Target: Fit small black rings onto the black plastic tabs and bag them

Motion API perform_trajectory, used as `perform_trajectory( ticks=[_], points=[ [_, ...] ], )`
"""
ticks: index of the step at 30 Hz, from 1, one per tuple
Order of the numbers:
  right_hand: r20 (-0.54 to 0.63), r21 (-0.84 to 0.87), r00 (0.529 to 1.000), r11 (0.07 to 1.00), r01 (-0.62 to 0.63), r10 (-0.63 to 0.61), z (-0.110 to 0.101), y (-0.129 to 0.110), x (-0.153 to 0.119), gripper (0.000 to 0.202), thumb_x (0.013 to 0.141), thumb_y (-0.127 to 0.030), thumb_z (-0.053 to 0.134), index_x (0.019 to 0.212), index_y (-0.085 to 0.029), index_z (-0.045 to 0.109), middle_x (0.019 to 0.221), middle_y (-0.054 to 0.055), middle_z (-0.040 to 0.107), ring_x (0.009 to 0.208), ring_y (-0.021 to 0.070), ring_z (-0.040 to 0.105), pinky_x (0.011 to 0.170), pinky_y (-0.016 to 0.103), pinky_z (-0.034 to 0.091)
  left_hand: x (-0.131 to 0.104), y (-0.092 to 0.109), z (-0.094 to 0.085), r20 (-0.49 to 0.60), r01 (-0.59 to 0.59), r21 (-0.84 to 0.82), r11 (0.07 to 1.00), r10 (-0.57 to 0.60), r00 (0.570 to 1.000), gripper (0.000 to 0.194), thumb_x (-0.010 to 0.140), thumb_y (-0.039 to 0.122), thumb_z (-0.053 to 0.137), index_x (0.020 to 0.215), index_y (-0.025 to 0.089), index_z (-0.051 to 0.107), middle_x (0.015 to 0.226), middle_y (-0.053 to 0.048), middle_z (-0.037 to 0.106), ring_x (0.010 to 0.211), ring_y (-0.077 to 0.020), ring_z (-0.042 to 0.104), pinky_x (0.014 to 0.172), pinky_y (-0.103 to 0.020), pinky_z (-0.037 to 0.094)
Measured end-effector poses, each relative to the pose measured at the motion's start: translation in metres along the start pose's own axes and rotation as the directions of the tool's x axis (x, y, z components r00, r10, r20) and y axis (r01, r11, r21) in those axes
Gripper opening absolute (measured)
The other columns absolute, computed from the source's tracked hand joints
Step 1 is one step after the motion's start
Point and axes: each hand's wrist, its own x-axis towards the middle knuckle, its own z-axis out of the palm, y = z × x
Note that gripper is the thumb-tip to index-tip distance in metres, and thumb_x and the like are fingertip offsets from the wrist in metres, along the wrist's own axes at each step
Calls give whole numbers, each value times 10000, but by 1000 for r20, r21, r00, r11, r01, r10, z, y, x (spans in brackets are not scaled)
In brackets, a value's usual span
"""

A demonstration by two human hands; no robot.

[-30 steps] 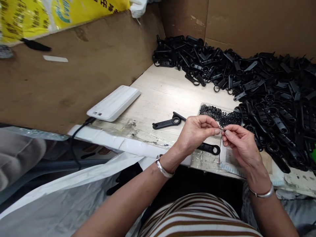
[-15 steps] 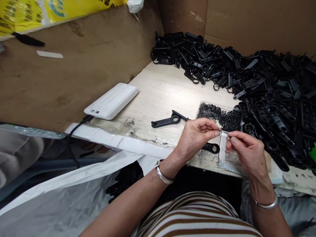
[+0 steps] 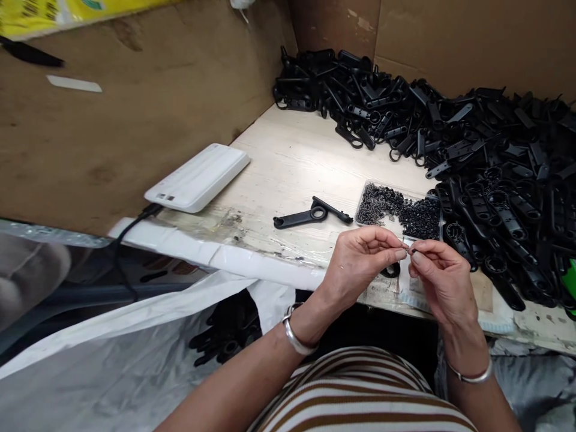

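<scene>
My left hand [image 3: 360, 258] is closed in a pinch at the near edge of the table; what its fingertips hold is too tiny to make out. Touching or almost touching it, my right hand [image 3: 443, 273] pinches a tiny black piece [image 3: 414, 251] between thumb and forefinger. Just beyond both hands lies a clear tray [image 3: 359, 210], with small metallic bits [image 3: 380, 203] on one side and small black pieces [image 3: 420, 217] on the other. A black ringed part [image 3: 390, 271] is partly hidden under my left hand. Two black arm-shaped parts [image 3: 299, 218] rest left of the tray.
A big heap of black plastic parts [image 3: 450, 132] spreads over the back and right of the table. A white box-shaped device [image 3: 198, 177] with a black cable [image 3: 117, 258] lies at the left. Cardboard walls [image 3: 472, 45] enclose the table. Below, a pale bag [image 3: 135, 354] holds black parts.
My hands have come together, so their fingertips now meet or nearly meet. The left hand now covers more of the black ringed part. The whole view has shifted slightly.
</scene>
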Motion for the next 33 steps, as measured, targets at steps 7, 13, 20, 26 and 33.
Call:
perform_trajectory(
  ticks=[7,13,20,26,33],
  points=[
    [-1,-146,995,984,101,-102,1,0,-1,134,678,-262,819,764,-216,727,847,20,657,604,101,539,553,244,480,0,-1,-2,16,-13,26,1000,12,1000,137,607,159,819,668,141,698,707,-18,718,656,-109,655,647,-193,544],
    [70,-327,972,915,236,-226,-1,-1,-2,51,744,-248,771,767,-230,731,864,35,654,718,148,591,607,268,526,-2,-1,-5,32,-50,167,985,46,998,93,641,166,792,684,146,712,706,-33,716,659,-129,651,648,-219,543],
    [115,-315,969,917,243,-218,-4,0,-2,54,738,-223,778,765,-234,733,845,21,661,713,142,609,614,256,541,-3,-3,-8,52,-46,173,984,38,998,96,646,169,785,680,144,699,698,-31,711,655,-130,656,651,-215,548],
    [108,-281,988,950,137,-111,-7,2,-4,64,770,-263,758,829,-239,762,946,27,688,627,119,617,604,271,569,-3,-9,-8,33,-29,141,990,24,999,99,639,166,786,680,143,699,700,-32,712,655,-135,657,650,-226,549],
    [-15,-383,996,920,79,-92,-4,1,-11,114,767,-296,762,818,-199,730,623,-5,669,546,140,628,575,266,560,-8,-10,-6,1,-49,226,973,49,999,71,671,178,766,677,154,700,716,-40,718,653,-146,659,637,-236,548]
  ],
)
